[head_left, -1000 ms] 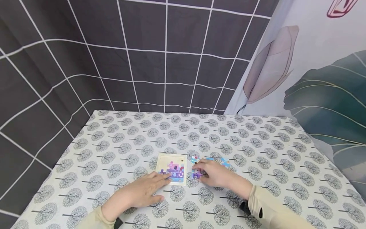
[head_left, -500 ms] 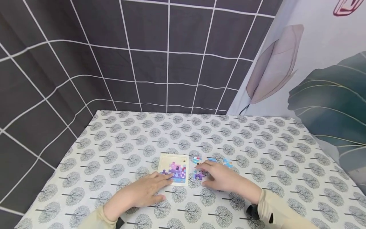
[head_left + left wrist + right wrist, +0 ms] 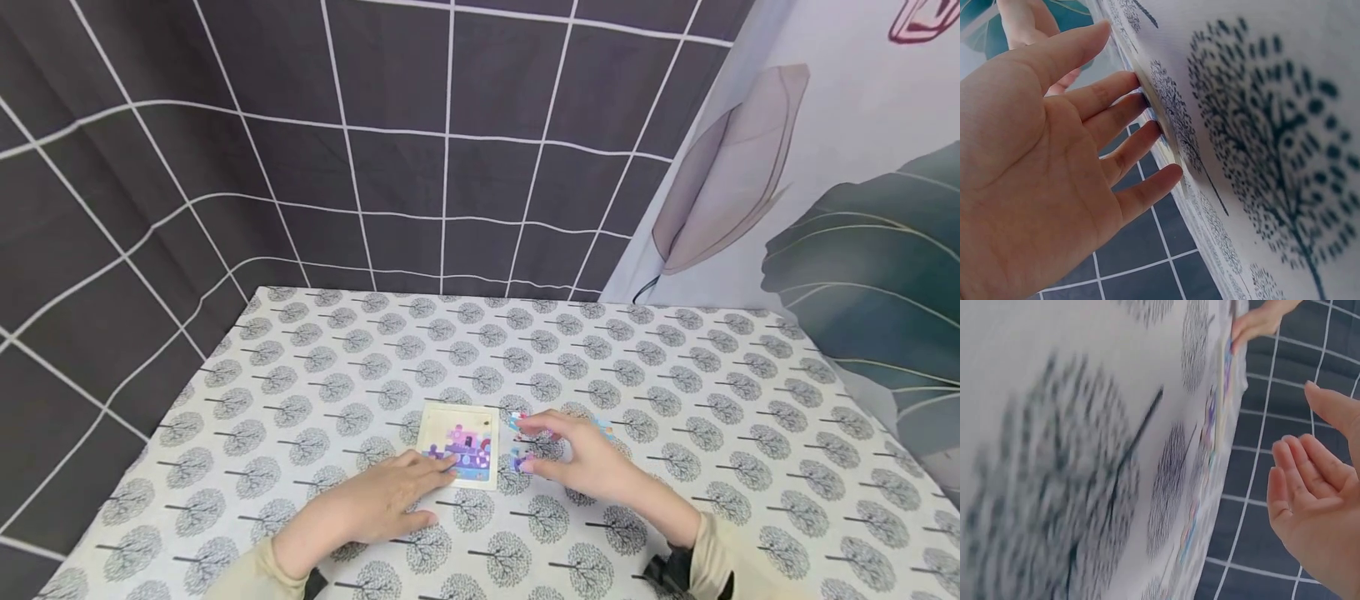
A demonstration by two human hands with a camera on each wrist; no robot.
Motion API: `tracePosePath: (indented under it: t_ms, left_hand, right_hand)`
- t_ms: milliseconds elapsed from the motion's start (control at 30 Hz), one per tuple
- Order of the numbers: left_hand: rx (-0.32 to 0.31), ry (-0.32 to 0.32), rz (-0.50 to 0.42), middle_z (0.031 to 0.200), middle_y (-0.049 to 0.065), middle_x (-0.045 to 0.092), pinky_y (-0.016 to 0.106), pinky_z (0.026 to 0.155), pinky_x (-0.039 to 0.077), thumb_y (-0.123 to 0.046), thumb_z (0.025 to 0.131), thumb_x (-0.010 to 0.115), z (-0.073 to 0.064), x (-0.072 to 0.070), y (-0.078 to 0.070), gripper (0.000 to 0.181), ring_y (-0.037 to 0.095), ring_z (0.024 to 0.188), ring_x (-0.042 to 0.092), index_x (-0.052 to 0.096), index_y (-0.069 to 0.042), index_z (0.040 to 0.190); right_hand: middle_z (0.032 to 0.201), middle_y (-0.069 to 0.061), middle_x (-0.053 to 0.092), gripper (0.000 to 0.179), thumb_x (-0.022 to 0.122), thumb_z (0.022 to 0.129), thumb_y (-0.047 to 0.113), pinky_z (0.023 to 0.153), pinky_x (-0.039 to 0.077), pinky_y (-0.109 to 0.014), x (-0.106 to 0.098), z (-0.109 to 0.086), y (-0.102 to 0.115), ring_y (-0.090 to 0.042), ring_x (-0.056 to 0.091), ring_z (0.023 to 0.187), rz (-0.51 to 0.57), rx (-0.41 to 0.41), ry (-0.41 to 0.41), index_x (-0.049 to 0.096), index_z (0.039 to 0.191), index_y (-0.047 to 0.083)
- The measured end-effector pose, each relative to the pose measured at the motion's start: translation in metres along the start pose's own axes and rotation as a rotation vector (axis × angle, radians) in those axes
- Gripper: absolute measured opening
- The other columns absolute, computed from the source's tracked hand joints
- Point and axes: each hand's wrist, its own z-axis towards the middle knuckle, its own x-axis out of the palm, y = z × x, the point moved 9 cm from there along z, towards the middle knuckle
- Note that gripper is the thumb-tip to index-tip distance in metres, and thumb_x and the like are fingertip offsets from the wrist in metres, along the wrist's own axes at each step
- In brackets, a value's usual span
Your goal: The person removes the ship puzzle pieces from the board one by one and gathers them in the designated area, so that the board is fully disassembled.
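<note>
My left hand point(image 3: 390, 496) rests its fingertips on the lower left part of a pale framed jigsaw puzzle board point(image 3: 438, 419). Pink, purple and blue pieces fill the board's lower part; its upper part is bare. In the left wrist view the fingers of that hand point(image 3: 1041, 162) are straight and spread at the board's edge. Right of the board, my right hand point(image 3: 588, 458) hovers with thumb and fingers apart. Its thumb tip is at a loose purple puzzle piece point(image 3: 516, 458). The right wrist view shows this hand point(image 3: 1319, 500) loosely curved, holding nothing.
A red, white and blue puzzle piece point(image 3: 515, 420) lies by the right fingertips. Another, light blue puzzle piece point(image 3: 604, 428) shows behind the right hand, partly hidden. The tree-print tablecloth point(image 3: 337, 333) runs back to a dark checked curtain point(image 3: 390, 167).
My right hand's fingers, earlier around the purple piece, have lifted and spread away from the thumb. The left hand stays on the board. The head view has shifted slightly.
</note>
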Motion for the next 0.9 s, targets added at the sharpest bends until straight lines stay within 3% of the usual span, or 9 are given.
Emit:
tracePosePath:
  t_ms: [200, 500, 667, 900]
  left_hand:
    - [-0.013, 0.005, 0.000, 0.151, -0.002, 0.030, 0.045, 0.111, 0.030, -0.034, 0.092, 0.054, 0.001, 0.001, 0.001, 0.056, 0.023, 0.133, 0.035, 0.041, -0.013, 0.142]
    - [0.002, -0.008, 0.014, 0.151, 0.001, 0.030, 0.046, 0.110, 0.032, -0.034, 0.092, 0.053, 0.002, 0.001, 0.002, 0.055, 0.024, 0.132, 0.037, 0.041, -0.011, 0.141]
    - [-0.008, -0.015, -0.001, 0.149, 0.003, 0.033, 0.049, 0.108, 0.035, -0.034, 0.092, 0.054, 0.003, -0.001, 0.002, 0.053, 0.026, 0.131, 0.038, 0.044, -0.012, 0.139]
    - [-0.007, -0.023, 0.022, 0.146, 0.006, 0.039, 0.047, 0.107, 0.036, -0.033, 0.091, 0.055, 0.002, -0.004, -0.001, 0.051, 0.026, 0.129, 0.040, 0.047, -0.011, 0.137]
  right_hand:
    - [0.117, -0.002, 0.063, 0.051, 0.073, 0.079, 0.025, 0.088, 0.052, -0.039, 0.011, 0.015, 0.010, -0.017, 0.060, 0.104, 0.047, -0.011, -0.003, 0.057, 0.125, 0.009]
    - [0.117, -0.005, 0.063, 0.054, 0.073, 0.080, 0.025, 0.087, 0.051, -0.028, 0.031, 0.044, 0.024, -0.014, 0.057, 0.105, 0.060, -0.036, 0.064, 0.054, 0.129, 0.010]
    - [0.123, -0.003, 0.060, 0.055, 0.071, 0.081, 0.023, 0.089, 0.050, -0.030, 0.041, 0.054, 0.033, -0.015, 0.057, 0.109, 0.073, -0.064, 0.105, 0.052, 0.131, 0.009]
    - [0.126, -0.004, 0.059, 0.054, 0.070, 0.083, 0.023, 0.095, 0.047, -0.036, 0.049, 0.060, 0.039, -0.017, 0.055, 0.112, 0.083, -0.032, 0.142, 0.051, 0.132, 0.011]
